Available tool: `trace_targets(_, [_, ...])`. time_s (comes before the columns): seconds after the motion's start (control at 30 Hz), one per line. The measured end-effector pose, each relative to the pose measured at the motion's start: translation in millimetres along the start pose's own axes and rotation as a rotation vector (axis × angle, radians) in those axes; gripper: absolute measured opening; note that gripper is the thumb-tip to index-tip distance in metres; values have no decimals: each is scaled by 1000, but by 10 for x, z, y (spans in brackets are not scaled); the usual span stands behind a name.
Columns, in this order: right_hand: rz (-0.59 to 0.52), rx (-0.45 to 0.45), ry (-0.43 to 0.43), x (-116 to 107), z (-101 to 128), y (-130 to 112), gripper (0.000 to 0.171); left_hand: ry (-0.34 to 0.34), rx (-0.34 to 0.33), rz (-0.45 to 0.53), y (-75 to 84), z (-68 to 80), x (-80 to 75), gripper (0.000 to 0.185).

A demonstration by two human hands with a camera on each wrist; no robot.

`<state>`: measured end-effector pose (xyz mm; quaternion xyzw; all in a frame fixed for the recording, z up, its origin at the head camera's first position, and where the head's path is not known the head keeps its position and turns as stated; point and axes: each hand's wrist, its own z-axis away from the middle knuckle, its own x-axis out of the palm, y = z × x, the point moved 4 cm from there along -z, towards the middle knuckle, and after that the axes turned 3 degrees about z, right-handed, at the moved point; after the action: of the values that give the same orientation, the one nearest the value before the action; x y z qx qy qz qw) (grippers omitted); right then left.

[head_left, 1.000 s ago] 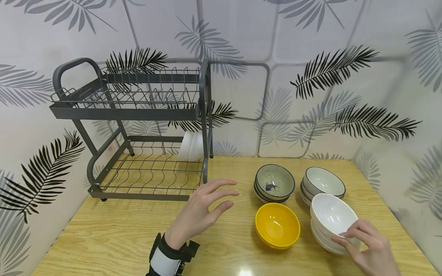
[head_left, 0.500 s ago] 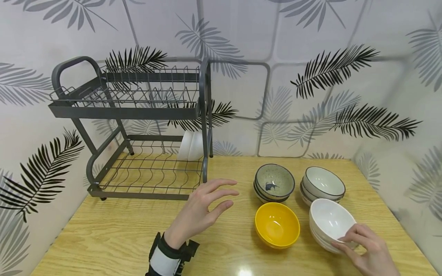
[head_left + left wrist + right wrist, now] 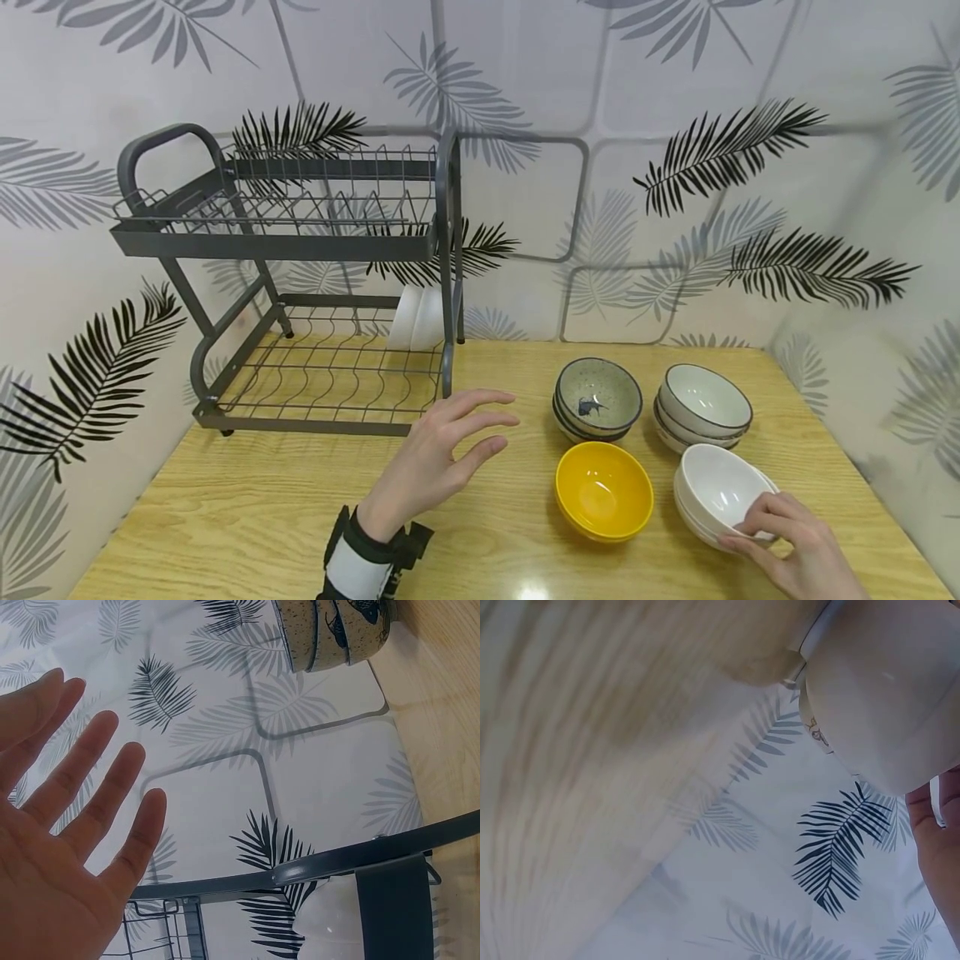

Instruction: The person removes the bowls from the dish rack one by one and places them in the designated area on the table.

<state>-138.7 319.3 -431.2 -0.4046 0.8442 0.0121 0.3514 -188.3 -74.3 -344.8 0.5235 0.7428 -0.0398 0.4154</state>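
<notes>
Right hand point(image 3: 795, 542): fingers curled on near rim of top white bowl point(image 3: 722, 490), stacked at table's point(image 3: 247, 517) right front.
Left hand point(image 3: 435, 454): fingers spread, holding nothing, above bare wood.
Neighbours: yellow bowl point(image 3: 603, 490) just left; speckled bowls point(image 3: 597, 398) behind.
Dish rack point(image 3: 300, 275): rear left, well apart.

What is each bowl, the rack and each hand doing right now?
White bowl: top of a white stack, right hand holds its rim.
Right hand: fingers curled on that bowl's near rim.
Left hand: open, fingers spread, holds nothing.
Yellow bowl: upright, alone on the table.
Speckled bowls: stacked, upright.
Dark-rimmed bowls: stacked, upright.
Dish rack: top shelf bare, white dishes on edge on the bottom shelf.
</notes>
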Motion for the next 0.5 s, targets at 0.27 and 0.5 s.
trace_targets(0.27, [-18,-11,-18,7,20,28,33,-4,-11,4,-2,-3,1,20])
trace_targets(0.5, [-16,-34,-40,15,17,43,34,-7,-19,8,6,2,-5,21])
